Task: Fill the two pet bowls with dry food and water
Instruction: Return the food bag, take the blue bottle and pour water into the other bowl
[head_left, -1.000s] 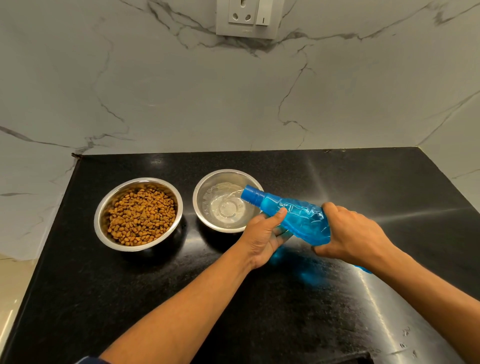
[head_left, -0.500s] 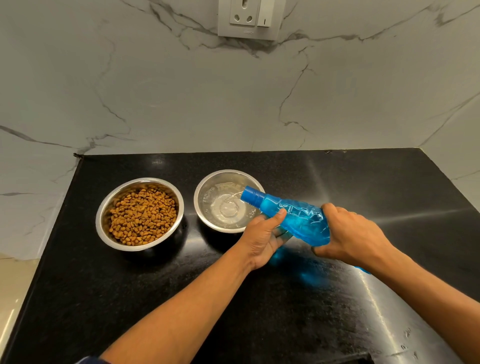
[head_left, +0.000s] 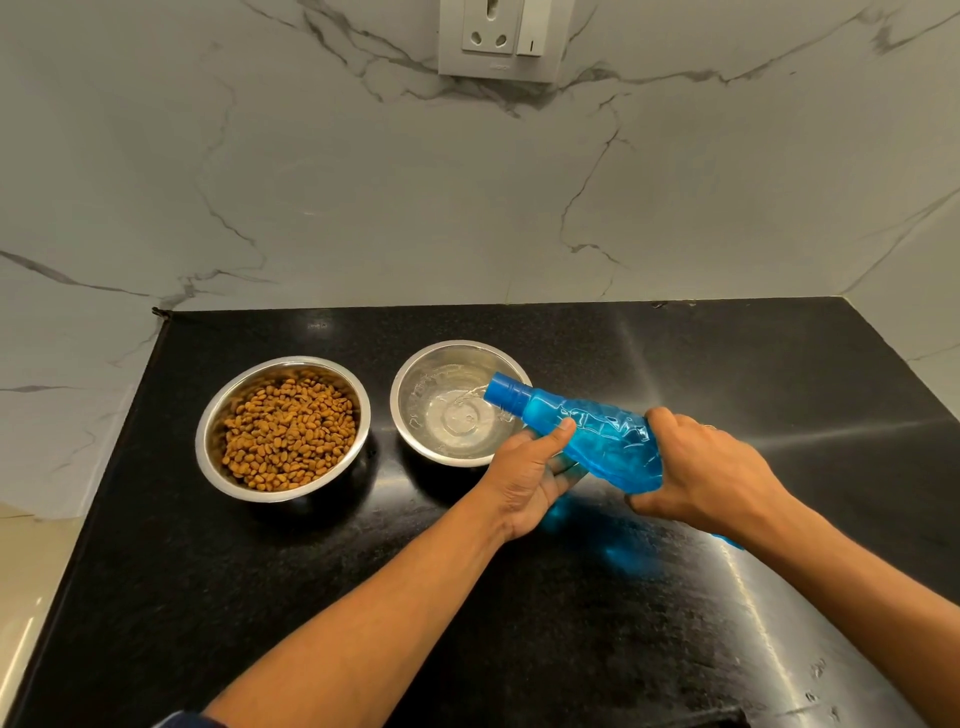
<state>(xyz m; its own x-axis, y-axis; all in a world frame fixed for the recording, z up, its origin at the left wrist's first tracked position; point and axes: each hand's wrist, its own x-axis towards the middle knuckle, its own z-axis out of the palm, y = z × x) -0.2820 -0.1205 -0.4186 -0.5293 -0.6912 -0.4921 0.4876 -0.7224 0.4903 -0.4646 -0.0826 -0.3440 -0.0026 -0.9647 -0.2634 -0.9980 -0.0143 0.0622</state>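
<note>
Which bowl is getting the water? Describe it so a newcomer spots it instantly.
On the black countertop below the wall socket sit two steel bowls side by side. Take the right bowl, under the tilted blue bottle's mouth: it holds clear water, while the left bowl holds brown kibble.

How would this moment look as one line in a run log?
step: pouring water | blue bottle tilted over right bowl | left hand, right hand: grip bottle | left bowl: dry food

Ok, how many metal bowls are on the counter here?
2. The kibble bowl sits left; the water bowl is right of it, under the blue bottle's mouth. None seem hidden.
</note>
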